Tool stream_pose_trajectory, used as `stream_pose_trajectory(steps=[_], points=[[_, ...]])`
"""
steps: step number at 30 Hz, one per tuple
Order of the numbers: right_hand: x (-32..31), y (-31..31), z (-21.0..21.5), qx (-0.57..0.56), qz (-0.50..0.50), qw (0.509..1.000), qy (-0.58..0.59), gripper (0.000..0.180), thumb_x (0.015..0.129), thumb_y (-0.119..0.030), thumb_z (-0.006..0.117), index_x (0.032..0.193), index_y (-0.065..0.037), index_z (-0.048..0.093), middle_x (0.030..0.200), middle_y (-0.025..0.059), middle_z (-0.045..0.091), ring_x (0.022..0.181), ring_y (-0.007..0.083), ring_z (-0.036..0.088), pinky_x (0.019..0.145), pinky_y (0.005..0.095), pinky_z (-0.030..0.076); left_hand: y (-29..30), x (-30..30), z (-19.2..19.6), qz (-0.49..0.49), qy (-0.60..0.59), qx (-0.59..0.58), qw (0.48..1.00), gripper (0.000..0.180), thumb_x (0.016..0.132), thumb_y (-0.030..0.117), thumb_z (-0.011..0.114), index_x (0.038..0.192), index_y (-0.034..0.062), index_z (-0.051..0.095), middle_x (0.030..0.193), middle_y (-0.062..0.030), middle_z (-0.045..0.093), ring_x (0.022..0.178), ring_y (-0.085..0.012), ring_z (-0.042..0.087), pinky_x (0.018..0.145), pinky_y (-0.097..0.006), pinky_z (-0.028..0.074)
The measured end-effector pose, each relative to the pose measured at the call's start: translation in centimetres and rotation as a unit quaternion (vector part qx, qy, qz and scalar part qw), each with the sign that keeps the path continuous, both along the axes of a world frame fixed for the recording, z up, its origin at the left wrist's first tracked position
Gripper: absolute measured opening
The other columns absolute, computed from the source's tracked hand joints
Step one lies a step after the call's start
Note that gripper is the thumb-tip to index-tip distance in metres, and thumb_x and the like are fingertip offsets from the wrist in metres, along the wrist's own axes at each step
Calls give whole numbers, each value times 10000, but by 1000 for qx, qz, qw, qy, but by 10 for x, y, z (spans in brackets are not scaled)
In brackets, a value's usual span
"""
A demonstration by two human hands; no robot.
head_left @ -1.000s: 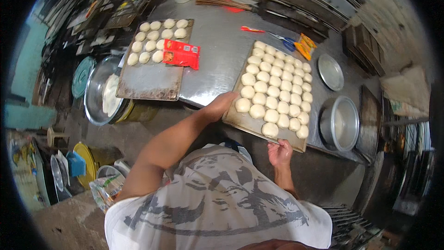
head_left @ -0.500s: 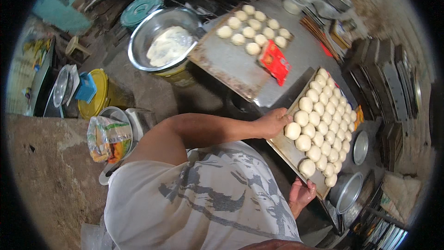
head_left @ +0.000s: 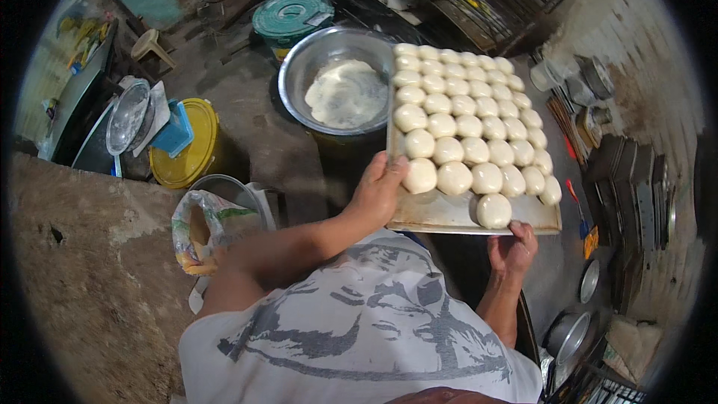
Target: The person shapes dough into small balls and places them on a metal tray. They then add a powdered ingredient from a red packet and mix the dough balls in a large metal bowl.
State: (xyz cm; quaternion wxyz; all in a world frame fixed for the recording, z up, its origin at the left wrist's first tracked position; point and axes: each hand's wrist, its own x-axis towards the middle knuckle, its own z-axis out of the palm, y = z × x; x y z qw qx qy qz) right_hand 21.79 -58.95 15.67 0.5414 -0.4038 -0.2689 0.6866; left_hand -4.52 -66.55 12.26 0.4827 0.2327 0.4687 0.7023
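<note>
A metal baking tray [head_left: 441, 215] is held up in front of me, tilted a little, with rows of round, glossy dough balls [head_left: 476, 151] covering most of it. One dough ball [head_left: 493, 211] sits apart from the rows at the near edge. My left hand [head_left: 378, 191] grips the tray's left side near its front corner, thumb on top by a dough ball. My right hand [head_left: 513, 248] holds the near edge from below, fingertips over the rim. The undersides of both grips are hidden by the tray.
A large metal basin [head_left: 336, 116] with pale flour stands behind the tray's left side. Left lie a teal lidded bucket [head_left: 292, 16], a yellow lid [head_left: 185, 157], a blue container [head_left: 174, 131] and an open sack [head_left: 213, 228]. Stacked dark pans [head_left: 636, 187] line the right wall.
Both hands have swung the loaded tray left and away from me, turning it squarer to my body. It now hides the table with the other tray of dough balls and the red packet.
</note>
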Motion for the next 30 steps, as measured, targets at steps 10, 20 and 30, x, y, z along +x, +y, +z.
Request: stream_pose_trajectory(steps=[10, 20, 30], points=[[-199, 106, -25, -147, 177, 973, -24, 131, 796, -51, 599, 704, -114, 530, 765, 46, 580, 637, 227, 605, 525, 324, 552, -29, -186, -54, -17, 129, -194, 972, 730, 1023, 601, 419, 1393, -22, 509, 1342, -169, 578, 1196, -272, 580, 1036, -374, 451], [-334, 268, -74, -174, 242, 925, -236, 97, 828, -83, 599, 864, -19, 535, 772, 85, 521, 598, 243, 550, 528, 422, 553, 56, -345, -204, 114, 331, -300, 887, 666, 997, 511, 538, 1378, -35, 525, 1371, -257, 539, 1289, -410, 508, 1087, -464, 393], [-454, 377, -32, -65, 287, 780, -552, 71, 797, -55, 591, 867, -41, 592, 749, 48, 572, 587, 210, 532, 470, 377, 414, 150, -517, -365, 198, 39, -313, 928, 567, 933, 383, 689, 1345, 25, 536, 1209, -155, 643, 1085, -268, 624, 941, -393, 484]])
